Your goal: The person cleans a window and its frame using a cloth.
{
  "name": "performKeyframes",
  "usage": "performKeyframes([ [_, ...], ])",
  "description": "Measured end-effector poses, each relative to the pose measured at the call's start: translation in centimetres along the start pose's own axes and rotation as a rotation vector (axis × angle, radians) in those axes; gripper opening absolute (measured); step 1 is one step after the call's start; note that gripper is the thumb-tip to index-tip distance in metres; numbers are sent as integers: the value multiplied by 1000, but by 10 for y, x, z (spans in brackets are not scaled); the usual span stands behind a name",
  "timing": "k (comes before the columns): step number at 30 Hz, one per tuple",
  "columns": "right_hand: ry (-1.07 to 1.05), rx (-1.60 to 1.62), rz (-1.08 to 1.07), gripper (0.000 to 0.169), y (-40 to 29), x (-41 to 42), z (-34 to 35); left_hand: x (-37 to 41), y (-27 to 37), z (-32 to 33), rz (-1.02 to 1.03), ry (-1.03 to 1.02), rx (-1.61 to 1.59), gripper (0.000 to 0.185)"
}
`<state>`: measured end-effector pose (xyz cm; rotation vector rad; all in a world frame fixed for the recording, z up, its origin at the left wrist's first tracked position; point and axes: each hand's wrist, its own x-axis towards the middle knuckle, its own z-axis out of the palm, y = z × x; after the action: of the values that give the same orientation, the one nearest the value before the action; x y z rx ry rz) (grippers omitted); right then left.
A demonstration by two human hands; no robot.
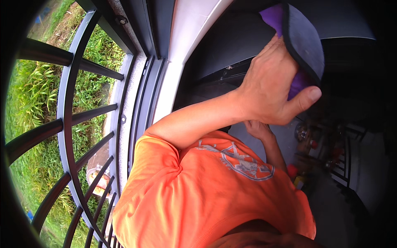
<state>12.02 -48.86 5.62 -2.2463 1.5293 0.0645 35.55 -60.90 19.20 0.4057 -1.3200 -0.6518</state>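
My left hand (271, 79) is raised across my front, back up. Its fingers disappear under the grey, black-edged panel of a purple and grey cloth mitt (305, 37), while the thumb stands out on the right. How the hidden fingers lie cannot be seen. Lower down, behind my left wrist, my right hand (258, 128) rests close to a grey surface (248, 142). Its fingers are mostly covered by the left hand, so whether they hold anything cannot be told.
On the left a window frame with a sliding track (149, 93) and a dark metal grille (66, 124) faces grass (34, 93). A white ledge (186, 34) borders a dark panel (235, 40). Blurred small items (310, 139) and a dark rack (344, 167) stand at the right.
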Motion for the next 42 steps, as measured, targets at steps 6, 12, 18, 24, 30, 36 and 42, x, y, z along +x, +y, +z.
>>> performKeyframes([
  [6,-170,64,106,40,0,-6,8,-83,-104,-55,-921,-143,-159,83],
  [12,-228,26,64,41,5,0,19,-202,-248,-95,-1641,197,-347,104],
  [18,-278,19,79,41,-1,15,5,-206,-231,-86,-1745,244,-207,94],
  [24,-266,-25,92,41,15,1,16,-165,-122,-87,-1180,-87,429,64],
  [30,-350,-18,134,41,0,9,1,-173,-107,-91,-1012,112,125,50],
  [36,-355,-54,135,43,4,13,-4,-86,-57,-77,-529,119,-257,32],
  [42,-406,-78,186,44,-5,13,-10,-6,-57,-66,-76,-165,-243,37],
])
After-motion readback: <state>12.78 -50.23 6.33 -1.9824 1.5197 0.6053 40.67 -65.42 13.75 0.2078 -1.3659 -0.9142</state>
